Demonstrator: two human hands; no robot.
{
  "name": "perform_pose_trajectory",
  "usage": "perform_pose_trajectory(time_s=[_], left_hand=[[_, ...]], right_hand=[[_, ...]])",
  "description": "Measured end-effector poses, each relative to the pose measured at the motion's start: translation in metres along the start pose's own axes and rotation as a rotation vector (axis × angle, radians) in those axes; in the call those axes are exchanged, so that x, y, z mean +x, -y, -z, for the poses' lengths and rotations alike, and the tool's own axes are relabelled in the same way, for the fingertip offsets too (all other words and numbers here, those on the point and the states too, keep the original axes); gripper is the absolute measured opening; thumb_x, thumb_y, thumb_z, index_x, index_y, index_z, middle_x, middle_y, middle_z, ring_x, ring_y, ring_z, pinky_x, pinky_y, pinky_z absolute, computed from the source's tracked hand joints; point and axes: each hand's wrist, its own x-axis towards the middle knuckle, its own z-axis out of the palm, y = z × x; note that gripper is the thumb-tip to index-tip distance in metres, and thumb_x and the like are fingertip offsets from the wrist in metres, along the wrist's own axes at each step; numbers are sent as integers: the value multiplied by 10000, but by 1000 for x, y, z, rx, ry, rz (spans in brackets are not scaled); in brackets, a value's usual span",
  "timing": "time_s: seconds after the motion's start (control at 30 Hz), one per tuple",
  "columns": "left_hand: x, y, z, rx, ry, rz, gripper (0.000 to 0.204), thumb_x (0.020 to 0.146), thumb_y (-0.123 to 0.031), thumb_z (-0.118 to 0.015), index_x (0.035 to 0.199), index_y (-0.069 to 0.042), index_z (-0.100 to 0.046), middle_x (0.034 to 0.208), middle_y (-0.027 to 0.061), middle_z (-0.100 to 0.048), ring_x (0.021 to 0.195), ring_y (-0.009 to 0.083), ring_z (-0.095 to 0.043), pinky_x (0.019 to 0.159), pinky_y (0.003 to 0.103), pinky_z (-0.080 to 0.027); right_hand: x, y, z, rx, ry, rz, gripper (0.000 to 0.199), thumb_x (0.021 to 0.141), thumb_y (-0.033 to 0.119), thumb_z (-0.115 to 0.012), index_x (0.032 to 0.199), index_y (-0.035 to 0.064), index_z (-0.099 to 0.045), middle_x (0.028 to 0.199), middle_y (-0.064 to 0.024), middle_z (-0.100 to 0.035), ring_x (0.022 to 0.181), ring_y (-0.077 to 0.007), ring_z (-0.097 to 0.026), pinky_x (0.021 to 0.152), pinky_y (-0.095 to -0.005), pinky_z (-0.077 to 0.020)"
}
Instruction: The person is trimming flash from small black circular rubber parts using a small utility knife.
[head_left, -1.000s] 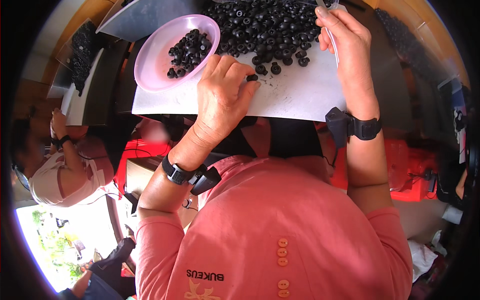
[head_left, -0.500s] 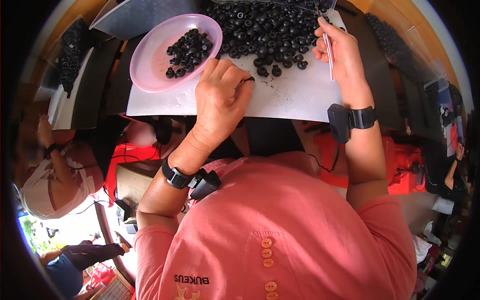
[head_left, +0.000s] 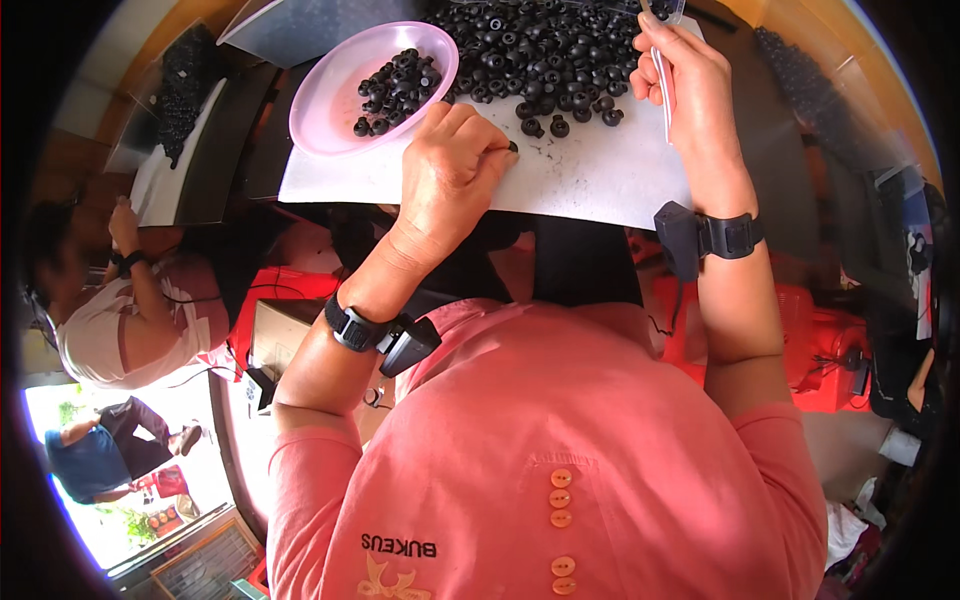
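Note:
My left hand [head_left: 445,165] is closed, its thumb and finger pinching a small black piece [head_left: 513,147] over the near part of the white board [head_left: 570,185]. Most of that piece is hidden by the fingers. In my right hand [head_left: 692,90], farther back and to the right, is a slim pale stick-like tool [head_left: 662,88]. Its thin tip points away from me, and its kind is unclear. Beyond both hands spreads a heap of small black round parts [head_left: 535,55], each knobbed. A pink plastic bowl [head_left: 312,130] with several similar parts sits left of the heap.
A translucent bin [head_left: 290,35] stands behind the bowl. Several loose black parts [head_left: 558,126] lie at the heap's near edge. At the left, a person [head_left: 140,310] sits by another board. A cardboard box [head_left: 285,335] and red plastic stools [head_left: 820,350] are below table height.
The view has shifted, so the board and bowl appear higher and farther right. Both hands keep their grips. My left hand still pinches the black piece near the board's front.

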Motion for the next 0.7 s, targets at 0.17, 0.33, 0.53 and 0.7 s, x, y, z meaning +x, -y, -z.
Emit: perform_pose_trajectory(time_s=[0.17, 0.33, 0.53, 0.7], left_hand=[[0, 0, -7, 52, -33, -15, 135, 734, -25, -739, 840, -30, -654, 789, 97, -610, 793, 310, -573, 703, 421, -496], [-3, -1, -8, 129, -28, -43, 159, 761, -23, -747, 904, -23, -676, 818, 93, -619, 815, 282, -582, 714, 389, -499], [6, -10, -2, 293, 48, -146, 169, 758, -9, -741, 913, -20, -678, 829, 94, -608, 814, 293, -575, 723, 392, -496], [17, -5, 0, 318, 112, -123, 145, 783, 8, -726, 922, 4, -686, 842, 108, -615, 821, 271, -585, 731, 352, -496]], right_hand=[[-4, 3, -2, 77, 62, 52, 362, 928, 335, -715, 827, -7, -647, 598, -11, -495, 508, -118, -506, 487, -239, -344], [-21, 14, -7, 67, 117, 71, 310, 952, 284, -691, 832, 2, -647, 604, -13, -508, 512, -112, -501, 494, -251, -377], [-28, 41, -21, 129, 208, 25, 254, 988, 218, -643, 837, 14, -643, 619, -3, -516, 520, -88, -484, 489, -234, -377], [-17, 28, -25, -186, 360, 129, 321, 951, 313, -684, 817, 24, -649, 601, 14, -508, 521, -71, -487, 501, -226, -356]])
